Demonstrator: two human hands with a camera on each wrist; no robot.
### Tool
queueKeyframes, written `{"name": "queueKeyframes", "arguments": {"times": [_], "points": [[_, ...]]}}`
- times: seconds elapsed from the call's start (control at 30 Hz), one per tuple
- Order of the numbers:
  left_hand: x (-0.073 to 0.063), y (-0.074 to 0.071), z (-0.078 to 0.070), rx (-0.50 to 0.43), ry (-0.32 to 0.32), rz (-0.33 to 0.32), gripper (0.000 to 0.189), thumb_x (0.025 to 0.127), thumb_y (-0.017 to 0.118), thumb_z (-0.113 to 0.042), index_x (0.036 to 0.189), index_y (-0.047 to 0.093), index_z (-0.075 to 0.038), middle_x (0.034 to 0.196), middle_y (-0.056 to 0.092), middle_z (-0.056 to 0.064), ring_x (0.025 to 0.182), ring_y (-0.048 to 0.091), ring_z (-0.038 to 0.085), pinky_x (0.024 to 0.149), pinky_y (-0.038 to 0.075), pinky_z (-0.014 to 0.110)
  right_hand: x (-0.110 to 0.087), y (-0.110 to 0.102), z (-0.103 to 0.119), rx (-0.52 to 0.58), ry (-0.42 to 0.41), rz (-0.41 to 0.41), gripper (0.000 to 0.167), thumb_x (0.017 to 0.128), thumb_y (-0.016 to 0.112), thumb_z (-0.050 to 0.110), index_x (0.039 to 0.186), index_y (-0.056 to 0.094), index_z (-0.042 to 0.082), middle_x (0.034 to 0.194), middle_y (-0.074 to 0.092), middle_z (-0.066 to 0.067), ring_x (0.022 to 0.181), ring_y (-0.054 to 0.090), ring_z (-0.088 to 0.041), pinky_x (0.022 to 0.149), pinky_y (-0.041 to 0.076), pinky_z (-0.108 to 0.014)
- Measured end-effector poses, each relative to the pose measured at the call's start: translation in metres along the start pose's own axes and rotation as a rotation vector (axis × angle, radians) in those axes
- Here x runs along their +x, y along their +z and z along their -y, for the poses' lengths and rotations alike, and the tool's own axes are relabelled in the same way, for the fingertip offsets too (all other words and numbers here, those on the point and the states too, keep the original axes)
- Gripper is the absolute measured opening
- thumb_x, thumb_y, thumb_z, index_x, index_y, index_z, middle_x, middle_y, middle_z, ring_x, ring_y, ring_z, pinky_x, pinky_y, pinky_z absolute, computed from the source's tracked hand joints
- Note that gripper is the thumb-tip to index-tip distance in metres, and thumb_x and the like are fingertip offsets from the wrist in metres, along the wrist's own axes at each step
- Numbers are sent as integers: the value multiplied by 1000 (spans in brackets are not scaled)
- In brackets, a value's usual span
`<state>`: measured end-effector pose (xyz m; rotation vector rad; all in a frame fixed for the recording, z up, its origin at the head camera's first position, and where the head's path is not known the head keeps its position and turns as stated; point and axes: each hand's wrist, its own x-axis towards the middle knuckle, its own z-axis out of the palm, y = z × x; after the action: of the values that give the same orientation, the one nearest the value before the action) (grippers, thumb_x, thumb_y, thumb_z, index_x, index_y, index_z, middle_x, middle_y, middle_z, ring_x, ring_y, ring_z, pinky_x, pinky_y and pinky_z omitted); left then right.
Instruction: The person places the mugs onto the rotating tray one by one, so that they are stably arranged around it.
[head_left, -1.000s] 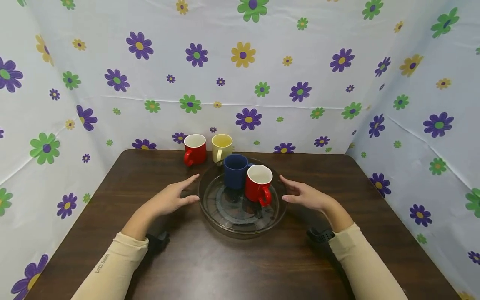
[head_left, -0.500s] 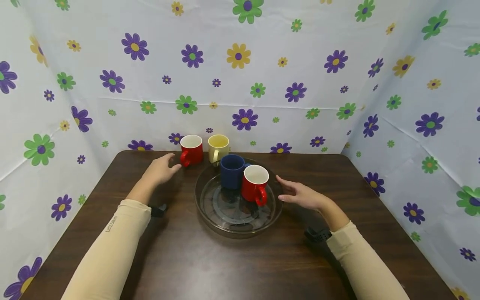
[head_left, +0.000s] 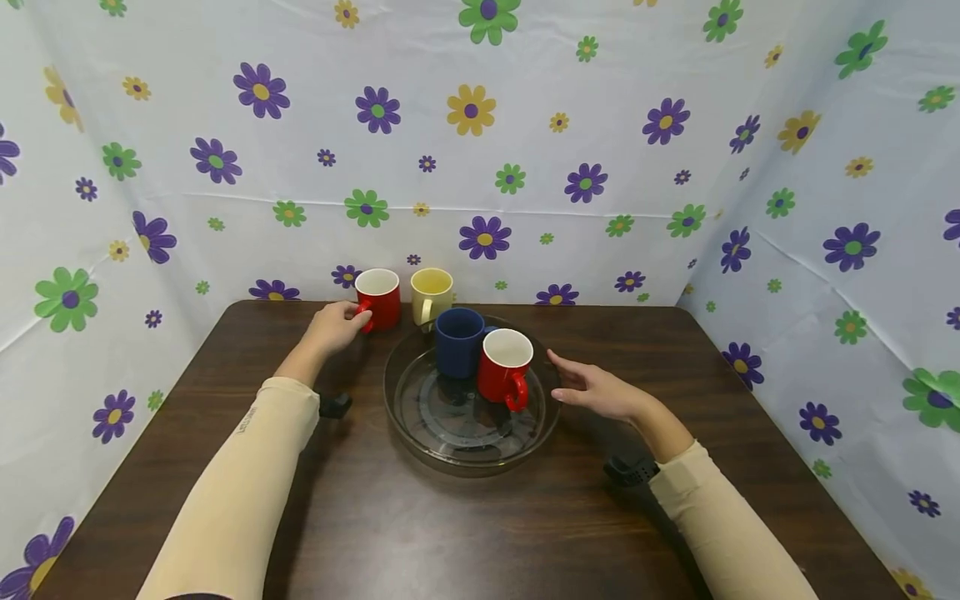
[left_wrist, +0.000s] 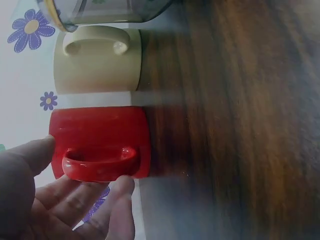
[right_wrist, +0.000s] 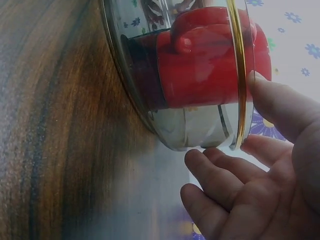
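Left of centre, a left hand [head_left: 335,325] is touching the handle side of a glossy, cylindrical red mug [head_left: 384,307], its fingers loosely spread. A yellow mug [head_left: 432,289] is standing just right across a narrow gap. At centre right, a right hand [head_left: 603,390] is spreading relaxed fingers beside a round, smoky glass bowl [head_left: 468,437]. The wood-grained desk [head_left: 427,537] is stretching across lower centre, its far edge meeting flowered cloth [head_left: 300,171].

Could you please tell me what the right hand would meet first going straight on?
The right hand would likely meet the transparent bowl first, before the red mug inside; whether hand and bowl already touch is unclear.
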<state>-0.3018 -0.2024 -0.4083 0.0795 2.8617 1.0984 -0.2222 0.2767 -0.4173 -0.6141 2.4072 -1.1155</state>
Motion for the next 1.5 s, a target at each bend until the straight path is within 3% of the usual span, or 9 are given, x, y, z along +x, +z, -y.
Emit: {"name": "queueKeyframes", "arguments": {"times": [0.13, 0.4, 0.6, 0.77, 0.9, 1.13, 1.33, 1.5], "points": [[6, 3, -4, -127, -66, 40, 59, 108, 47, -41, 142, 47, 7, 128, 60, 30, 110, 63, 41, 88, 59, 46, -1, -3, 0, 4, 15, -24, 81, 100, 66, 33, 163, 19, 13, 167, 18, -16, 150, 26, -40, 114, 33, -55], [11, 9, -7, -304, -171, 85, 56, 111, 36, -42, 131, 54, 7, 134, 60, 27, 121, 61, 41, 95, 56, 45, 1, -1, -1, 26, 1, -11, 78, 103, 62, 30, 163, 16, 11, 167, 15, -21, 150, 23, -44, 115, 31, -57], [15, 9, -4, -450, -218, 75, 41, 111, 37, -34, 104, 55, 2, 111, 65, 21, 111, 64, 38, 100, 54, 45, 3, 1, -2, 30, 16, -23, 79, 101, 64, 32, 164, 18, 15, 167, 17, -16, 151, 24, -40, 116, 30, -56], [15, 5, 2, -513, -248, 38, 39, 111, 40, -30, 115, 56, 6, 105, 63, 15, 109, 63, 34, 97, 54, 40, 10, 0, -1, -7, -11, -28, 77, 101, 64, 33, 163, 22, 12, 166, 21, -18, 150, 26, -41, 116, 30, -57], [11, 1, 7, -481, -230, 39, 43, 111, 40, -30, 124, 55, 8, 106, 62, 14, 110, 62, 32, 94, 55, 37, 14, -1, 1, -10, -21, -14, 77, 101, 64, 34, 162, 22, 12, 166, 21, -18, 150, 26, -41, 116, 30, -57], [3, -6, 9, -435, -162, 61, 42, 111, 41, -30, 118, 57, 8, 103, 62, 14, 104, 64, 30, 95, 55, 39, 12, 0, -1, -1, 21, 6, 81, 100, 63, 39, 163, 18, 13, 167, 17, -17, 151, 22, -39, 118, 27, -57], [-8, -15, 2, -429, -90, 74, 44, 110, 44, -32, 117, 59, 9, 100, 65, 14, 102, 66, 33, 97, 53, 45, 8, -1, -2, 12, 48, -8, 76, 103, 61, 31, 164, 18, 15, 167, 17, -16, 151, 22, -39, 118, 27, -57], [-24, -29, -3, -438, -24, 88, 42, 109, 46, -28, 112, 59, 12, 88, 67, 6, 85, 69, 19, 92, 56, 42, 5, -1, -2, 5, 60, -19, 76, 103, 60, 33, 164, 18, 16, 167, 17, -16, 151, 23, -41, 117, 28, -58]]}}
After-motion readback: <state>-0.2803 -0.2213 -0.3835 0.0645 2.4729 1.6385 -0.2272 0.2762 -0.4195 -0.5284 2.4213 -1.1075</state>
